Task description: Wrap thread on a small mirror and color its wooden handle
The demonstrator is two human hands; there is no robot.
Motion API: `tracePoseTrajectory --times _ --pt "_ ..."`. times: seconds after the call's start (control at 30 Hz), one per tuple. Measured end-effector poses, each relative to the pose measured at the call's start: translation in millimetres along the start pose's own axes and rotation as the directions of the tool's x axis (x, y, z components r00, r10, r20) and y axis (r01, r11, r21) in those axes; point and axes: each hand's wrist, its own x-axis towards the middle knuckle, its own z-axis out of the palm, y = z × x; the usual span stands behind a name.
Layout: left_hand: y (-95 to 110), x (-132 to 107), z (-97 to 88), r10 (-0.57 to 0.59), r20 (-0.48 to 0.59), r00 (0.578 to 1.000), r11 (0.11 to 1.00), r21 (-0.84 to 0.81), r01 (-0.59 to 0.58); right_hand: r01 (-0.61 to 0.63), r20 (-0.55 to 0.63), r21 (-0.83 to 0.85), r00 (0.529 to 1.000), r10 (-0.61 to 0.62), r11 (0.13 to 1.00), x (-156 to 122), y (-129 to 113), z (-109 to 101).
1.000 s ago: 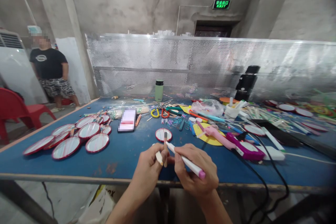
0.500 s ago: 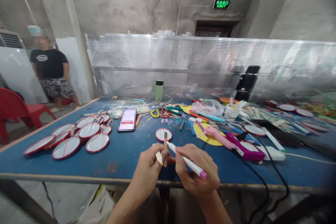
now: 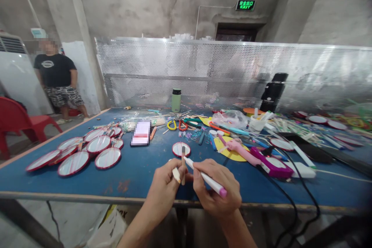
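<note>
Over the counter [image 3: 130,180], near the middle of its near edge, a stick [image 3: 183,152] sits pinched in the grip of the left hand [image 3: 163,178], closed also on a pale rod [image 3: 176,175]. The right hand [image 3: 216,202], its grip closed round a pen [image 3: 213,183], has brought the tip slightly nearer the stick; contact is unclear. Work on it appears under way.

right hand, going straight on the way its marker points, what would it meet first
Most likely the wooden stick in the left hand; whether the marker touches it is unclear.
</note>
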Motion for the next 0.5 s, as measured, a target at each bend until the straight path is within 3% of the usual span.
tracePoseTrajectory --times 0.5 --pt "0.1 -0.9 -0.5 0.005 0.007 1.0 1.0 0.012 -0.005 0.008 -0.047 -0.065 0.999 -0.011 0.998 -4.8 3.8 -0.7"
